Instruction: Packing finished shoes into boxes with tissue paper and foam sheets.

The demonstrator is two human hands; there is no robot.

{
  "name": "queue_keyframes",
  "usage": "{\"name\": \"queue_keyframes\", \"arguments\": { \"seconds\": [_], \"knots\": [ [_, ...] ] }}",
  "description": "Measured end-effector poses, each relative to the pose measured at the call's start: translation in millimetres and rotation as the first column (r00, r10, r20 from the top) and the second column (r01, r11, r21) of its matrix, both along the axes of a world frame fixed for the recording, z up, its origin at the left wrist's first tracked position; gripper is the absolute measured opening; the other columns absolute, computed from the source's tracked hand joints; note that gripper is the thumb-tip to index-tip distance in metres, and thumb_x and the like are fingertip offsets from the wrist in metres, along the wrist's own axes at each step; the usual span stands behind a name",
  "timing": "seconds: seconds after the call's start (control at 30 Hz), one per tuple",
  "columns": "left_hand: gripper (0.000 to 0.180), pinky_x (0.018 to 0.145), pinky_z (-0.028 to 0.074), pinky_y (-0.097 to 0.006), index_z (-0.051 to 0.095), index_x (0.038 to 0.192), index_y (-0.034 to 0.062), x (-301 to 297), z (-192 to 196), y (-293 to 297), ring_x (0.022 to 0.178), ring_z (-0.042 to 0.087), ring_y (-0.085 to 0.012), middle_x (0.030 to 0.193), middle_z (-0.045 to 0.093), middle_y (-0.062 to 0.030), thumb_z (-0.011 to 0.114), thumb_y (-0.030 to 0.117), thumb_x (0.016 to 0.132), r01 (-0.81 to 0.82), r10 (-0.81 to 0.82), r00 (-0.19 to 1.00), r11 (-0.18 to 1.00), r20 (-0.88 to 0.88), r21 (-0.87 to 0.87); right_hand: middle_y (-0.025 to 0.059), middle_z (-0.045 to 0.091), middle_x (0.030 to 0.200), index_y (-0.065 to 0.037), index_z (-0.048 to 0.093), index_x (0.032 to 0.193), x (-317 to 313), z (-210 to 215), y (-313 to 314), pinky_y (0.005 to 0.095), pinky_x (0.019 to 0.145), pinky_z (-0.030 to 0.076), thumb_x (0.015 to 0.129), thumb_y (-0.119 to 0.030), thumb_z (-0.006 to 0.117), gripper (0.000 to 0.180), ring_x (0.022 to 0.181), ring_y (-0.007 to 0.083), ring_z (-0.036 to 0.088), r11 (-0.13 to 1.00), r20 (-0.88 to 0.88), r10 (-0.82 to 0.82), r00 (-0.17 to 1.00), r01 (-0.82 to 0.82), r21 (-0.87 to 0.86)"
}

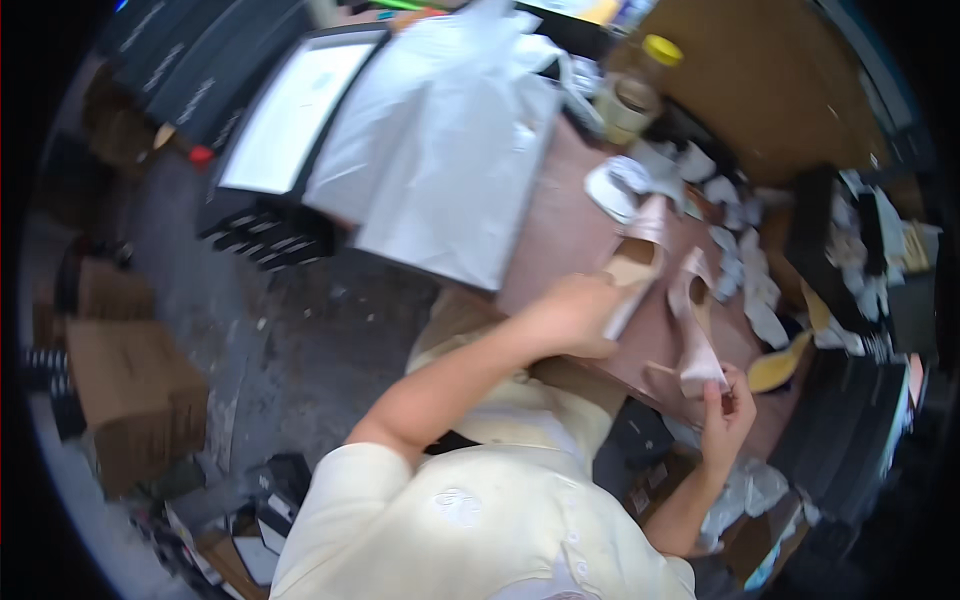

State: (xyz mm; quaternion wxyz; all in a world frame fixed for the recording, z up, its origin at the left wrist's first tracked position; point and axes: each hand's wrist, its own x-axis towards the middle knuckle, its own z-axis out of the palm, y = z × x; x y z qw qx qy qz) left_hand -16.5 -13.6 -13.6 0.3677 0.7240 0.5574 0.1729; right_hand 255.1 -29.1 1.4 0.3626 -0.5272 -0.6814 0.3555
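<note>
Two pale pink high-heeled shoes are at the right of a reddish-brown table, both with their toes away from me. My left hand is closed round the back part of the left pink shoe, whose tan insole shows. At the heel end of the right pink shoe, my right hand pinches it between thumb and fingers. The shoes lie side by side with a small gap. Fingers of my left hand are partly hidden behind the hand itself.
White tissue wrapping covers the table's left part, beside a white-topped shoebox. Crumpled paper lies right of the shoes, near a yellow shoe-shaped insole. A yellow-capped bottle stands at the back. Cardboard boxes sit on the floor at left.
</note>
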Motion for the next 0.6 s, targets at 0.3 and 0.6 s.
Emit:
{"name": "queue_keyframes", "arguments": {
  "seconds": [0.3,0.6],
  "knots": [
    [0.087,0.074,0.055,-0.043,0.029,0.137,-0.0036,-0.7,-59.8,-48.2,0.114,0.047,-0.0398,0.127,0.043,-0.0221,0.067,0.028,0.066,0.544,0.482,-0.472,0.818,0.738,-0.186,0.0199,0.041,0.137,-0.001,0.036,0.135,30.7,-61.6,-49.4,0.0595,0.087,0.048,0.088,-0.033,0.047,0.058,0.121,0.0419,0.045,0.961,-0.953,-0.228,-0.2,-0.203,-0.187],
    [0.086,0.07,0.054,-0.04,0.031,0.138,0.0012,10.5,-71.3,-54.5,0.111,0.043,-0.0385,0.127,0.043,-0.0191,0.065,0.034,0.066,0.567,0.495,-0.59,0.816,0.638,-0.109,0.021,0.04,0.137,-0.003,0.04,0.133,25.5,-58.8,-58.0,0.0681,0.088,0.04,0.091,-0.04,0.039,0.056,0.121,0.0449,0.043,0.946,-0.885,-0.289,-0.365,-0.253,-0.204]
  ]
}}
